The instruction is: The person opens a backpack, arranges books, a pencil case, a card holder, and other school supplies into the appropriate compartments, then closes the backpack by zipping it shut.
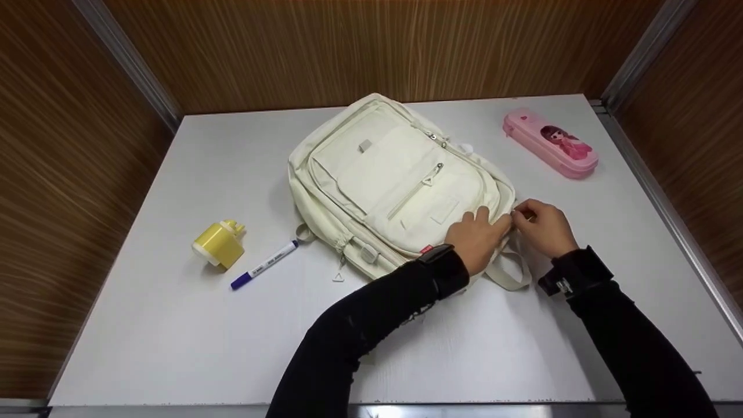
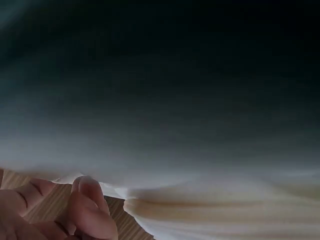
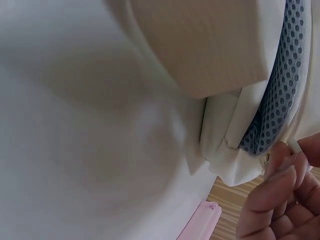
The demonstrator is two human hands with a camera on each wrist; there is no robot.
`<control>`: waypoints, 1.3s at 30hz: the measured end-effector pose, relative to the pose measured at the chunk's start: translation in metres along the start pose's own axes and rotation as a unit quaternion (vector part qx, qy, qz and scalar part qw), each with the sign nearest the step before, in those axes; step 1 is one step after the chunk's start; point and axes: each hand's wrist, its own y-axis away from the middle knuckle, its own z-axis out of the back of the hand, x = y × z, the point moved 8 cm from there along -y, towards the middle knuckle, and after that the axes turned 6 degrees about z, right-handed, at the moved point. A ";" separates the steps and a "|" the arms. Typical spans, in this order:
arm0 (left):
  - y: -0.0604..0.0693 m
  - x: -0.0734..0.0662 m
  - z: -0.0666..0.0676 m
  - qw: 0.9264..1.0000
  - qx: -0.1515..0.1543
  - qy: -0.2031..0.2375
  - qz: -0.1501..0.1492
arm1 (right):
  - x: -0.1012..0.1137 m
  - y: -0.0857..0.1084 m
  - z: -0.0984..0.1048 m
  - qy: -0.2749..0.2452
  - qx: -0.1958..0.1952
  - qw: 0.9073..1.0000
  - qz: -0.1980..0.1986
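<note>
A cream backpack [image 1: 406, 174] lies front side up and slanted on the white table. My left hand [image 1: 477, 241] lies on its lower front corner and grips the edge; the thumb is hidden in the head view. At the bag's right side, my right hand [image 1: 545, 227] pinches a small pale zipper pull [image 3: 294, 146] with curled fingers. A grey mesh strip [image 3: 277, 95] and beige strap fabric [image 3: 205, 50] show close by in the right wrist view. In the left wrist view, dark blur covers most of the frame above cream fabric [image 2: 210, 215] and curled fingers.
A pink pencil case [image 1: 551, 145] with a doll picture lies at the back right. Left of the backpack are a yellow-and-white sharpener-like object [image 1: 219, 244] and a blue-capped marker [image 1: 264, 265]. Wood-grain panels [image 1: 377, 52] wall in the table [image 1: 203, 348] at the back and sides.
</note>
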 end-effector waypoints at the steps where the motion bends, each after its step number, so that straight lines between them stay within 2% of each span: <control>1: 0.000 0.001 -0.003 1.000 0.013 0.007 0.004 | 0.000 0.000 -0.001 0.001 0.001 1.000 0.001; 4: -0.001 0.004 -0.010 0.999 0.042 0.023 0.007 | -0.001 0.001 -0.003 0.010 0.003 1.000 0.006; 9: -0.004 0.007 -0.014 0.996 0.065 0.053 0.019 | 0.001 0.002 -0.007 0.028 -0.008 0.999 0.025; 15: -0.006 0.012 -0.014 0.995 0.066 0.074 0.026 | 0.014 0.009 -0.008 0.042 -0.032 0.997 0.052; 24: -0.010 0.015 -0.018 0.993 0.058 0.087 0.053 | 0.013 0.011 -0.012 0.032 -0.025 0.993 0.114; 27: -0.008 0.016 -0.017 0.994 0.054 0.088 0.043 | 0.010 0.012 -0.012 0.024 -0.025 0.993 0.113; 32: -0.003 0.012 -0.012 0.996 0.049 0.072 0.018 | -0.001 0.009 -0.007 0.006 -0.027 0.996 0.087; 39: 0.007 0.006 -0.003 0.997 0.068 0.041 0.007 | -0.011 0.005 0.005 0.009 -0.052 0.997 0.060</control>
